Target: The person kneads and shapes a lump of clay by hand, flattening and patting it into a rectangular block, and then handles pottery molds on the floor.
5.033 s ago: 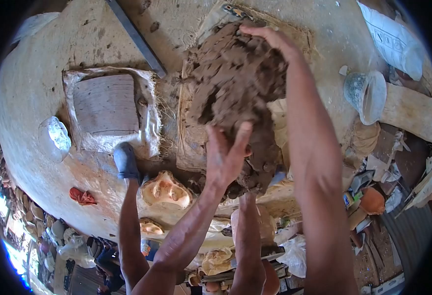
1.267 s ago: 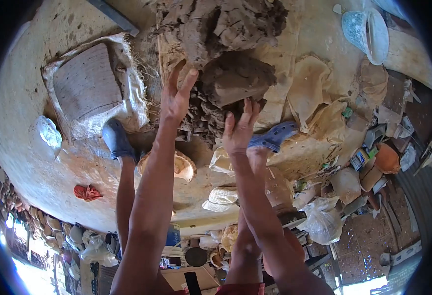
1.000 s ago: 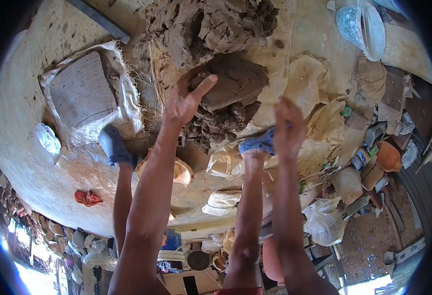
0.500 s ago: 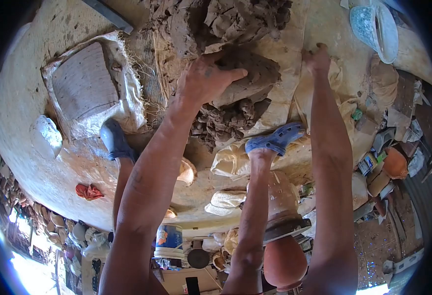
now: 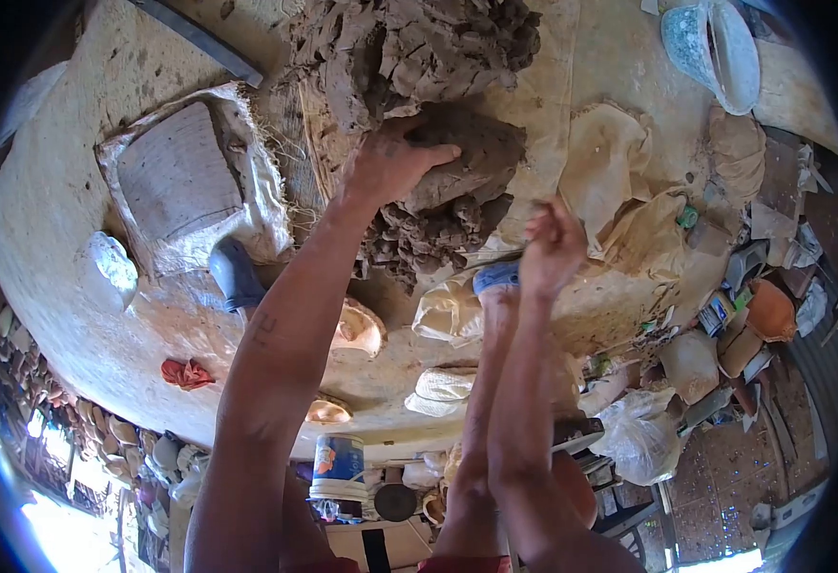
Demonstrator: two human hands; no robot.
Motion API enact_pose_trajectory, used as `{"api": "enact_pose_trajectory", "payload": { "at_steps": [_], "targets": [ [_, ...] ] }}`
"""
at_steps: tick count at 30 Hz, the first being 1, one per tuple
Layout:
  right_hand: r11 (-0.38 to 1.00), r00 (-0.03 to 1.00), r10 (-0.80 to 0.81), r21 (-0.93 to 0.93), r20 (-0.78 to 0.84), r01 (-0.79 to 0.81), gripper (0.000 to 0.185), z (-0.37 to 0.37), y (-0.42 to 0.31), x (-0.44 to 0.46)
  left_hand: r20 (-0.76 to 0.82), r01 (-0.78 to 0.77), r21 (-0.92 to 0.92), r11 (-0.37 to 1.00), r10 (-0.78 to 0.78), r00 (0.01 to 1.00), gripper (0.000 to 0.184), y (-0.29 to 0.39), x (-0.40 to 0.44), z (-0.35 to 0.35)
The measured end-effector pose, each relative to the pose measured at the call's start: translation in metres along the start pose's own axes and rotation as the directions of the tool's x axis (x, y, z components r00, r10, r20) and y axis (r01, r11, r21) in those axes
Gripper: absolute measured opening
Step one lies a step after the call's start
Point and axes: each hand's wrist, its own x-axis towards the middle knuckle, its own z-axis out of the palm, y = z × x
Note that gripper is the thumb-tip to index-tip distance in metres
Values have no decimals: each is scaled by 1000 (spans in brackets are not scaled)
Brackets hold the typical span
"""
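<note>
My left hand [image 5: 392,164] grips the left end of a smooth, dark lump of clay [image 5: 476,158], its thumb laid across the top and its other fingers partly hidden. Just above rises a big rough heap of clay [image 5: 419,57]. Crumbly clay pieces [image 5: 433,234] lie below the lump. Off to the lower right, my right hand [image 5: 553,248] hangs in the air with fingers curled in; whatever they may hold is hidden. Behind that hand, my forearm covers part of a blue clog [image 5: 495,277].
At left, a grey clay slab [image 5: 180,172] lies on a woven sack [image 5: 266,210] near a metal bar [image 5: 199,43]. A whitish-green basin [image 5: 710,53] stands upper right. A cloth [image 5: 605,153] lies right of the clay. Behind my legs are a paint bucket [image 5: 338,468] and pots.
My right hand has come back from the upper right, down and left towards my right foot. My left hand stays on the clay lump. The whole view has shifted slightly.
</note>
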Motion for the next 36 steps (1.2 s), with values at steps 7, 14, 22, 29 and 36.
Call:
{"api": "enact_pose_trajectory", "payload": {
  "at_steps": [7, 14, 22, 29, 36],
  "targets": [
    [921, 972, 116, -389, 203, -28, 19, 47, 19, -13, 62, -273, 370, 888, 270, 961, 33, -38, 17, 24],
    [868, 978, 61, -495, 198, 46, 47, 5, -8, 101, 255, 72, 101, 992, -96, 962, 92, 15, 35, -16],
    [832, 735, 549, -171, 398, -528, 41, 71, 0, 98, 245, 150, 185, 971, -194, 950, 95, 10, 43, 12],
    [991, 966, 113, -96, 234, -92, 52, 26, -31, -31, 23, -37, 34, 999, 37, 999, 105, -20, -91, 11],
    [970, 982, 102, -234, 158, -63, 75, -18, -39, -173, -203, 186, 85, 979, -166, 965, 103, -51, -203, 51]
  ]
}}
